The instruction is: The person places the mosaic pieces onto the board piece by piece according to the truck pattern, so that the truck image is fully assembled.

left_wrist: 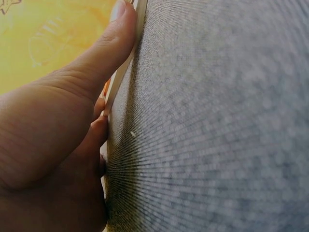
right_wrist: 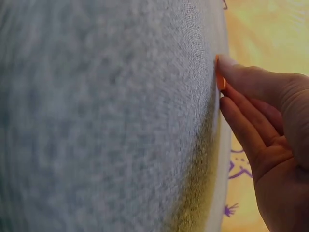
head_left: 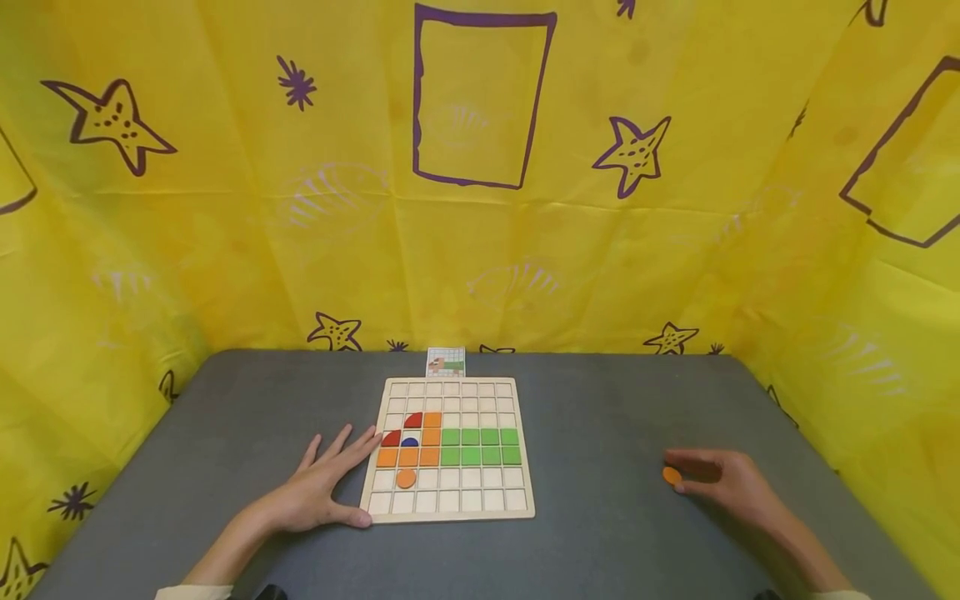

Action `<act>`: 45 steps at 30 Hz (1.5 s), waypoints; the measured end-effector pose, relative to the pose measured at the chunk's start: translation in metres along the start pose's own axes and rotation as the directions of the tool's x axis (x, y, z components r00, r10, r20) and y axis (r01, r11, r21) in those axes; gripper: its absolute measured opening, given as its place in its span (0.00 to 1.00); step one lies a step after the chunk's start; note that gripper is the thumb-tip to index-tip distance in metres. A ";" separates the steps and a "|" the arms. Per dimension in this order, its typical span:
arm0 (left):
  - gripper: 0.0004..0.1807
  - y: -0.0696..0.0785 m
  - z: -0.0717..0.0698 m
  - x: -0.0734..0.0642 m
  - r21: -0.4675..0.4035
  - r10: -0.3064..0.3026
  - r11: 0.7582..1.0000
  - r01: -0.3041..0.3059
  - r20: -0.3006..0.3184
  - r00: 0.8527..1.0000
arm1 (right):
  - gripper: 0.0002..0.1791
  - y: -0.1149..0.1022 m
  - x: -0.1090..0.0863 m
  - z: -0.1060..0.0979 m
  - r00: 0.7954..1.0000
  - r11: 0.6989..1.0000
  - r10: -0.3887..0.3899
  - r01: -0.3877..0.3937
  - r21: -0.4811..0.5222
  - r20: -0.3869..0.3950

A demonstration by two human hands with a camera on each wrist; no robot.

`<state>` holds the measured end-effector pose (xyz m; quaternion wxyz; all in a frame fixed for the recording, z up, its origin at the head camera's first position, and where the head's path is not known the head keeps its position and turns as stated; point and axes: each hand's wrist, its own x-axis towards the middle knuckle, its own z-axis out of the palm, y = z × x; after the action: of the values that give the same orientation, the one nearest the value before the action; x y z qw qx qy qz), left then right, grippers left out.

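A wooden grid board [head_left: 450, 518] lies on the table. My left hand [head_left: 318, 492] is spread along its left side, thumb at the near left corner and fingertips on the left edge. On the board sit green squares [head_left: 480, 446], orange squares [head_left: 429, 457], two red quarter-circle pieces [head_left: 413, 421], a blue half-round piece [head_left: 410, 442] and an orange disc [head_left: 406, 478]. Well to the right, my right hand [head_left: 727, 483] pinches another orange disc [head_left: 672, 476] between thumb and fingers, close to the table. In the right wrist view that disc [right_wrist: 220, 75] shows edge-on.
A small picture card [head_left: 446, 362] lies behind the board, against its far edge. The dark grey table [head_left: 600, 533] spreads to both sides. Yellow patterned cloth [head_left: 360, 250] rises along the table's back and sides.
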<state>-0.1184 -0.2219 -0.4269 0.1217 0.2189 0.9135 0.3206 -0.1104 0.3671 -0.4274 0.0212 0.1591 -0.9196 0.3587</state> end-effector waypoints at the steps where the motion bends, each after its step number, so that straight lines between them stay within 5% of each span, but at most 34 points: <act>1: 0.58 0.000 0.000 0.000 -0.001 0.000 1.000 0.000 0.000 1.000 | 0.23 -0.001 0.000 0.000 1.000 1.000 -0.008 0.008 0.006 0.000; 9: 0.59 -0.001 0.000 0.000 -0.002 -0.002 1.000 0.002 0.002 1.000 | 0.21 -0.004 0.003 0.002 0.997 0.994 -0.077 0.075 0.076 0.017; 22: 0.59 0.002 0.001 0.001 -0.009 -0.007 1.000 0.007 0.012 1.000 | 0.18 -0.016 0.017 0.014 0.990 0.990 -0.142 0.142 -0.011 0.001; 39: 0.59 0.000 -0.002 0.001 -0.016 0.023 1.000 -0.023 0.014 1.000 | 0.18 -0.082 0.068 0.067 0.955 0.956 -0.278 0.263 0.129 0.108; 45: 0.59 0.001 -0.001 -0.002 0.000 0.009 1.000 -0.009 0.024 1.000 | 0.17 -0.109 0.082 0.092 0.928 0.930 -0.341 0.309 0.201 0.150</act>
<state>-0.1168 -0.2230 -0.4250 0.1312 0.2268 0.9110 0.3183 -0.1482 0.2078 -0.4116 -0.0177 0.3431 -0.8436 0.4127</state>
